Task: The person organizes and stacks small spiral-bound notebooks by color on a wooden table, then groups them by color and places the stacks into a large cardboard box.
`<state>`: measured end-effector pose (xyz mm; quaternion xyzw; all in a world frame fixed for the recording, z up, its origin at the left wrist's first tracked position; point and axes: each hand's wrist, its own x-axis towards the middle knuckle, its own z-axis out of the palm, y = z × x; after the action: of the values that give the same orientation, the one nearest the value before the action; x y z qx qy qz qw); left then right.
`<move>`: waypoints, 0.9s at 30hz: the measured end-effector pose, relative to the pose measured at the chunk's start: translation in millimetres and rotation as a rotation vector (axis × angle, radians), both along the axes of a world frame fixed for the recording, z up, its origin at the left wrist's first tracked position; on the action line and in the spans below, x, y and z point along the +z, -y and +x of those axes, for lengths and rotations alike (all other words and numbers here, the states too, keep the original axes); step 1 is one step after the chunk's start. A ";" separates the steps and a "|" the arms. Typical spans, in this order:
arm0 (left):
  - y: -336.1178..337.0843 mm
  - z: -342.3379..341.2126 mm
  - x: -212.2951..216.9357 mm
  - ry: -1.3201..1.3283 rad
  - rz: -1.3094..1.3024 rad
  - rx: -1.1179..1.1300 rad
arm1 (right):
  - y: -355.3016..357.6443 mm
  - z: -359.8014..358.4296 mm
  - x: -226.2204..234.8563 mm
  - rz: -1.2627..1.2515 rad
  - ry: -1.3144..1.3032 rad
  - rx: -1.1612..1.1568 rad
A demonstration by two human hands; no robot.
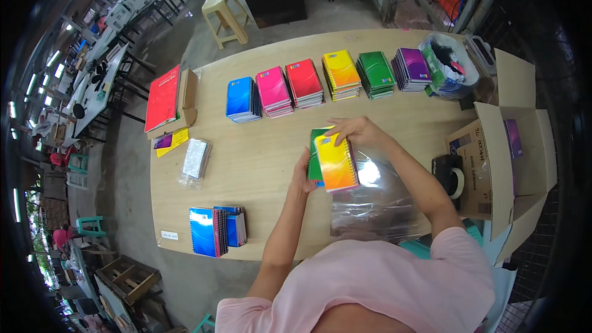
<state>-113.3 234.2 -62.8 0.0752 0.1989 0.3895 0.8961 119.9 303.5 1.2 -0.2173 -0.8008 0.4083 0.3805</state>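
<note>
My right hand [356, 132] is closed on the top edge of a yellow spiral notebook [337, 165]. Under it, partly covered, lies a green notebook [315, 159], which my left hand [301, 174] grips by its left side. A sliver of blue shows below the green cover. Clear plastic sheets [373, 206] lie on the table just to the right, beneath my right forearm. Along the far side stand stacks of notebooks: blue [240, 95], pink [273, 88], red [304, 80], yellow [341, 71], green [375, 71] and purple [413, 66].
Blue notebooks [209, 231] stand in bundles at the near left. A clear-wrapped pack [196, 157] and a box with red covers [163, 100] sit at the left edge. On the right are a tape roll [456, 183], an open carton [472, 148] and a plastic bag [459, 77].
</note>
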 end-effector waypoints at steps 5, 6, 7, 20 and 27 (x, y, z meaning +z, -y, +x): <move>19.0 -23.3 -24.9 -0.093 -0.072 0.011 | -20.8 -53.8 10.4 -0.065 0.259 -0.227; 20.3 -26.1 -22.5 -0.117 -0.078 0.073 | -34.7 -68.6 7.5 -0.129 0.266 -0.291; 22.4 -26.0 -15.9 -0.139 -0.085 0.128 | -50.4 -83.2 0.6 -0.022 0.309 -0.350; 8.3 -86.7 -19.4 -0.349 0.029 0.359 | -127.5 -152.2 -33.5 0.532 0.561 -0.544; 6.5 -71.7 -24.4 -0.203 0.011 0.274 | -40.4 -79.1 57.3 -0.217 -0.237 -0.215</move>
<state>-185.0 227.7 -87.1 0.0911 0.2944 0.4994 0.8097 40.8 343.9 58.5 -0.2918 -0.6739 0.4718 0.4880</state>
